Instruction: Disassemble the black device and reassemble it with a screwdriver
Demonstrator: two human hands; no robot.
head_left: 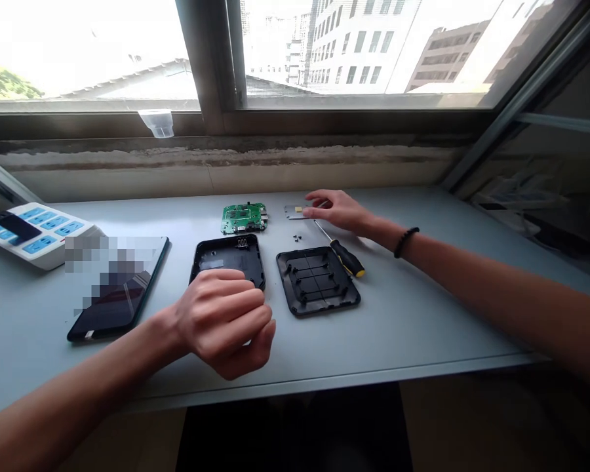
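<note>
My left hand point(229, 321) is closed in a fist in front of a black plastic case shell point(211, 248), hiding its near part. Whether anything is inside the fist is hidden. My right hand point(341, 211) reaches to the back of the table, thumb and forefinger apart, over the right end of a thin silvery metal plate point(291, 213) with a yellowish pad. The thumb appears to touch the plate, which lies flat. Several small dark screws point(297, 238) lie nearer me. A screwdriver point(347, 257) with a black and yellow handle rests beside a flat black cover point(318, 282), inner side up.
A green circuit board point(244, 217) lies behind the shell. On the left are a dark tablet point(122, 295) and a white power strip point(63, 229) with blue sockets. A clear plastic cup point(158, 123) sits at the window frame. The table's front edge point(349, 383) runs near me.
</note>
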